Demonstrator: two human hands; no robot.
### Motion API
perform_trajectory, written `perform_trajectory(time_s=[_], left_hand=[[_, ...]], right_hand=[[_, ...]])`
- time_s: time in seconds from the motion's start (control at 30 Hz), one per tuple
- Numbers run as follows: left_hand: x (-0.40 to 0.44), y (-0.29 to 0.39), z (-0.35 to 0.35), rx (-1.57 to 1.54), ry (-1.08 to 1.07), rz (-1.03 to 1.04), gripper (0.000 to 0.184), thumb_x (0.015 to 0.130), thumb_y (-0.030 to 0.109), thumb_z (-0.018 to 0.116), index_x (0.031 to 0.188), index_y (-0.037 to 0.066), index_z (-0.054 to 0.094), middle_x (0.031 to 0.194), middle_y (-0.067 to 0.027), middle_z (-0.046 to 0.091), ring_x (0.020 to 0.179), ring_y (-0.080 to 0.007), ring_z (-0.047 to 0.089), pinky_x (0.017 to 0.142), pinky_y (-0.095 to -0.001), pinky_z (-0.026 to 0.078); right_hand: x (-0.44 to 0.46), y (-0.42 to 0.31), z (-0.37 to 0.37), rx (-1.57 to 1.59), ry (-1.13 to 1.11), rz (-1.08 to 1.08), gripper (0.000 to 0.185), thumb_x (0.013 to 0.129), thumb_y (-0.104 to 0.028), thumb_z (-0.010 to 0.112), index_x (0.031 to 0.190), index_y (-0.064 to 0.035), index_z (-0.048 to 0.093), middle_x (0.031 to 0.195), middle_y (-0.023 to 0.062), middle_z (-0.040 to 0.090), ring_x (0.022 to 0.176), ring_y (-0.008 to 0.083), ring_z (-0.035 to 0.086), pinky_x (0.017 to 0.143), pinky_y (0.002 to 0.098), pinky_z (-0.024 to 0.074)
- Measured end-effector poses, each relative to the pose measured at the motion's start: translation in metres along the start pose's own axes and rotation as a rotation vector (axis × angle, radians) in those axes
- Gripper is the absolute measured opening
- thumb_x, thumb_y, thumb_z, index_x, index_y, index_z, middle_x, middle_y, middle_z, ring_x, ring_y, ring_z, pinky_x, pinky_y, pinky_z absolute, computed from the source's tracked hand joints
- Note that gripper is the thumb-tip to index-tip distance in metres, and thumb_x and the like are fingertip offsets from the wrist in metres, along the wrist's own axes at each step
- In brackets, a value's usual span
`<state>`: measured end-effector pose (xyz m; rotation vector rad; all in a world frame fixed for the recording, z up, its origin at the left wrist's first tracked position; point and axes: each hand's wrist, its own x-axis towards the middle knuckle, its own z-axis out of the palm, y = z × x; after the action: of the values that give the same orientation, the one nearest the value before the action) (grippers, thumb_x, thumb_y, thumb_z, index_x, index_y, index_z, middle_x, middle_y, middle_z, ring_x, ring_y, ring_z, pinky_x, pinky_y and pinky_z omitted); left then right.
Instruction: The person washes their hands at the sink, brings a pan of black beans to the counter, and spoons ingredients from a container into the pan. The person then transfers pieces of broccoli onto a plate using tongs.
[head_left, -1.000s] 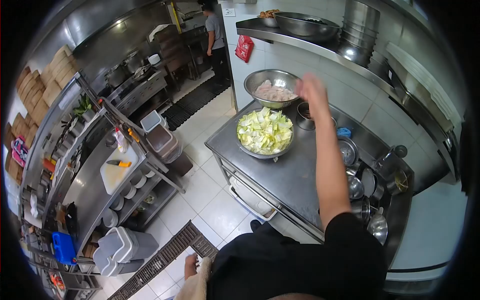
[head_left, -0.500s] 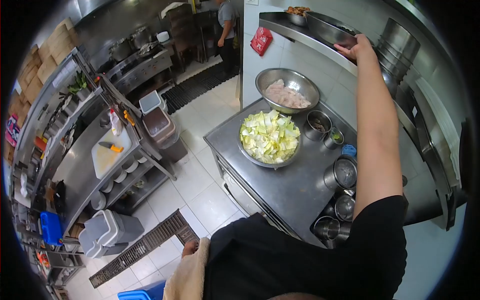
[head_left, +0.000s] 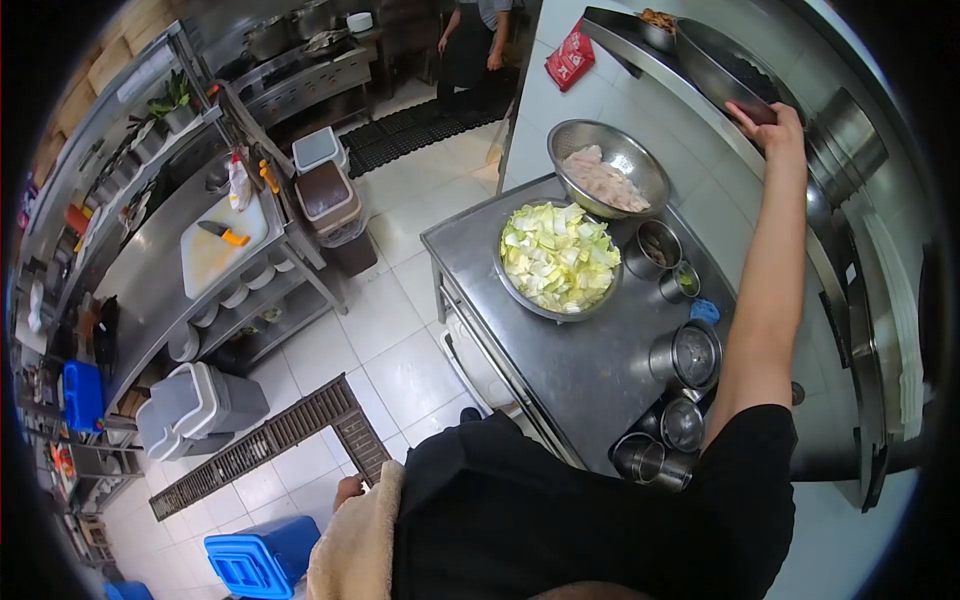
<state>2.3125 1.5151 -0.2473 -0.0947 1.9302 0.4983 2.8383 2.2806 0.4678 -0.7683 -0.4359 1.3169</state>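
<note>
My right hand [head_left: 772, 130] reaches up to the wall shelf, its fingers wrapped on the rim of a wide metal bowl [head_left: 712, 80] with dark contents. On the steel table below, a bowl [head_left: 505, 284] heaped with chopped cabbage [head_left: 560, 256] stands beside a perforated metal bowl [head_left: 648, 165] of pale raw meat or fish pieces [head_left: 604, 180]. Low at my left side, my left hand [head_left: 348, 490] shows only in part. A beige towel [head_left: 352, 535] hangs next to it and its fingers are mostly hidden.
Several metal pots [head_left: 690, 355] line the right side of the steel table [head_left: 470, 235]. Stacked metal containers [head_left: 845, 140] stand on the shelf [head_left: 630, 40]. Leftward, a knife [head_left: 222, 232] lies on a cutting board [head_left: 205, 265]. A blue lidded bin [head_left: 262, 555] sits on the floor; another person [head_left: 475, 45] stands behind.
The whole view has shifted, so the table and shelf sit further right. My right hand stays on the shelf bowl, whose dark contents show more. The other person has turned and moved slightly.
</note>
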Motion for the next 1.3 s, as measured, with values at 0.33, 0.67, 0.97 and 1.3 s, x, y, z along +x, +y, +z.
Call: perform_trajectory(time_s=[0.33, 0.67, 0.97, 1.3], left_hand=[[0.028, 0.061, -0.039, -0.197, 0.035, 0.218, 0.036, 0.09, 0.036, 0.068, 0.111, 0.006, 0.066, 0.089, -0.0114, 0.069, 0.088, -0.0245, 0.067, 0.077, -0.0432, 0.055], [-0.266, 0.363, -0.042, -0.479, -0.464, 1.207, 0.065, 0.105, 0.052, 0.054, 0.15, 0.005, 0.045, 0.146, -0.014, 0.055, 0.132, -0.0249, 0.056, 0.106, -0.0393, 0.049], [-0.253, 0.246, -0.217, -0.86, -0.638, 0.973, 0.086, 0.097, 0.067, 0.057, 0.156, 0.007, 0.04, 0.153, -0.0168, 0.05, 0.139, -0.0342, 0.05, 0.115, -0.0634, 0.038], [-0.147, -0.043, -0.385, -1.578, 0.041, 0.745, 0.04, 0.098, 0.031, 0.061, 0.128, 0.004, 0.062, 0.122, -0.009, 0.07, 0.112, -0.0223, 0.067, 0.103, -0.0425, 0.051]], right_hand=[[-0.074, 0.023, -0.006, -0.068, -0.282, 0.078, 0.048, 0.088, 0.003, 0.043, 0.129, 0.0264, 0.033, 0.148, 0.0455, 0.026, 0.141, 0.0673, 0.019, 0.108, 0.077, 0.0422], [-0.282, 0.218, -0.014, -0.236, -0.515, 0.403, 0.047, 0.08, 0.0, 0.05, 0.121, 0.0229, 0.045, 0.126, 0.0397, 0.057, 0.123, 0.0601, 0.053, 0.111, 0.0722, 0.0423], [-0.543, 0.494, -0.04, -0.359, -0.721, 0.925, 0.054, 0.081, -0.003, 0.049, 0.132, 0.0125, 0.048, 0.131, 0.0279, 0.061, 0.115, 0.0489, 0.064, 0.098, 0.0714, 0.0522], [-0.772, 0.768, 0.014, -0.698, -1.131, 1.291, 0.038, 0.083, 0.0, 0.051, 0.121, 0.0082, 0.053, 0.114, 0.0197, 0.063, 0.094, 0.0368, 0.07, 0.074, 0.0567, 0.0652]])
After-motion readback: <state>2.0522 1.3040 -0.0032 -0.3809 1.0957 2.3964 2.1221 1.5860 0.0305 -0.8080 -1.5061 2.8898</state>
